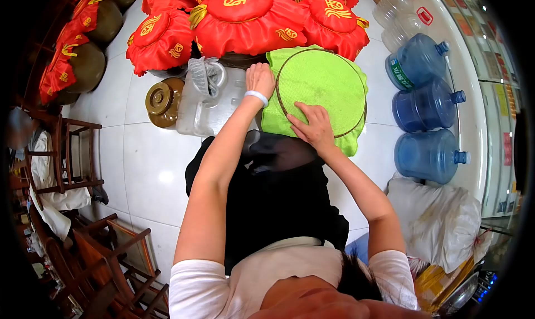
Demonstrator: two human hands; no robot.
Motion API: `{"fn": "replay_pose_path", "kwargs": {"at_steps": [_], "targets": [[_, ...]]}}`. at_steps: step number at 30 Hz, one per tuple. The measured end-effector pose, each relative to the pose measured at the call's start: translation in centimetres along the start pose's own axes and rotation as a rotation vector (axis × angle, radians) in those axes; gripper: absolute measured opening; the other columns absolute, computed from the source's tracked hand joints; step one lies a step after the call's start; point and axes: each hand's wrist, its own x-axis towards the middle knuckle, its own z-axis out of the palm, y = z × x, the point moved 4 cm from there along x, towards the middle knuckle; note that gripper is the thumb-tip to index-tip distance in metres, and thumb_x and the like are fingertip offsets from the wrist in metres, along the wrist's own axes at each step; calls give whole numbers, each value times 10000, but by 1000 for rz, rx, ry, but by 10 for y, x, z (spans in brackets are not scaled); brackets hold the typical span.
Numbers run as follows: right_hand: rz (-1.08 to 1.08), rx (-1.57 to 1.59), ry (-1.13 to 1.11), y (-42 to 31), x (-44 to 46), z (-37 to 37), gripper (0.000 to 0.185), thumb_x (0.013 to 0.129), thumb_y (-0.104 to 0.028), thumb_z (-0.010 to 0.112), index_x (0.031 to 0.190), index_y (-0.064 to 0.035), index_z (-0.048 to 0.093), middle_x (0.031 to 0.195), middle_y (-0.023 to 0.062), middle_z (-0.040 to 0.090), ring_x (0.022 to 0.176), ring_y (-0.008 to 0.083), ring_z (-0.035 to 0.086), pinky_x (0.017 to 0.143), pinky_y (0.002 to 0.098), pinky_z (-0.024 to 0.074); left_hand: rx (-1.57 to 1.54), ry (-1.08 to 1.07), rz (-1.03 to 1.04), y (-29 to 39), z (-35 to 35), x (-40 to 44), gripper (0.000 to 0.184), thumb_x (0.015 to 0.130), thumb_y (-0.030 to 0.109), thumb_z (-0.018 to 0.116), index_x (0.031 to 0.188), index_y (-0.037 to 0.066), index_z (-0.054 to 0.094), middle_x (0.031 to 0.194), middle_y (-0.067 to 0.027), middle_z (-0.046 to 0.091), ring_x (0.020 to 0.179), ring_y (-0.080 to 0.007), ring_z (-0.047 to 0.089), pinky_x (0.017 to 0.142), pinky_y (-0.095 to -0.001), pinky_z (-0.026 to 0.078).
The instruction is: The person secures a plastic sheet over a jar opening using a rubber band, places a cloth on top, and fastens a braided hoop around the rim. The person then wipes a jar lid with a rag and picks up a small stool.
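A bright green cloth (329, 79) lies over a round top in front of me, with a thin dark ring (366, 96) on it. At the cloth's left edge, my left hand (260, 80), with a pale bangle (257, 97) on its wrist, is closed with the fingers curled on the edge; the fingertips are hidden. My right hand (315, 126) rests on the near part of the cloth, fingers apart, across the ring. What lies under the cloth is mostly hidden. Left of my left hand stands a clear plastic container (206, 115) with a grey bundle (206, 76) on it.
Several jars with red cloth covers (245, 12) stand beyond the green cloth. A brown lidded jar (161, 101) is at the left. Blue water bottles (426, 154) line the right side, near a white sack (434, 218). Wooden chairs (111, 252) stand at the lower left.
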Motion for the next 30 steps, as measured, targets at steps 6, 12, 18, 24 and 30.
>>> {"fn": "replay_pose_path", "kwargs": {"at_steps": [6,12,18,24,30], "targets": [[0,48,63,0,1,-4,259,682,-137,652,933,-166,593,1123,46,505,986,225,486,870,401,361,-32,-56,-71,3,-10,-8,77,763,108,539,790,44,506,781,-149,551,732,-327,514,684,-444,392],[115,248,265,7,-8,-8,176,647,-58,666,796,-69,573,972,63,566,859,241,537,766,356,410,-329,-142,97,37,-62,-27,103,722,78,600,746,22,516,790,-130,534,797,-305,512,700,-395,395],[326,391,428,14,-20,-18,173,669,1,652,814,-30,563,877,91,574,796,245,544,705,319,426,-531,-296,251,50,-74,-76,96,708,62,642,722,1,569,747,-123,566,733,-291,546,644,-341,445],[737,280,549,49,-112,-64,177,742,-45,634,906,-10,579,875,81,587,772,197,545,655,278,431,-455,-290,331,50,-63,-83,23,682,4,592,695,7,573,699,-127,562,711,-315,544,643,-381,447],[1199,692,267,72,-184,-43,425,724,-222,702,1002,54,537,751,75,592,664,114,523,593,251,434,-319,-526,285,47,-54,-73,82,676,51,630,722,1,584,684,-119,561,670,-264,561,617,-325,453]]}}
